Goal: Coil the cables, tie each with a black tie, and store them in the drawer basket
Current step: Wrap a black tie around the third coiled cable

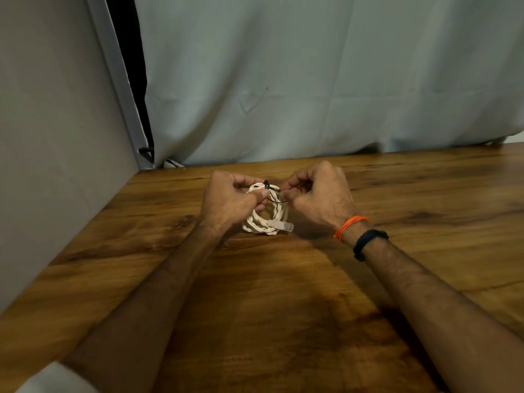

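A white cable is wound into a small coil and stands on edge on the wooden table, its clear plug pointing right at the bottom. A thin black tie loops around the top of the coil. My left hand grips the upper left of the coil and the tie's head between thumb and fingers. My right hand pinches the tie's free end at the upper right of the coil. The drawer basket is not in sight.
A pale blue-grey curtain hangs along the table's far edge. A grey panel stands along the left edge. A dark gap with a cable end shows at the back left corner.
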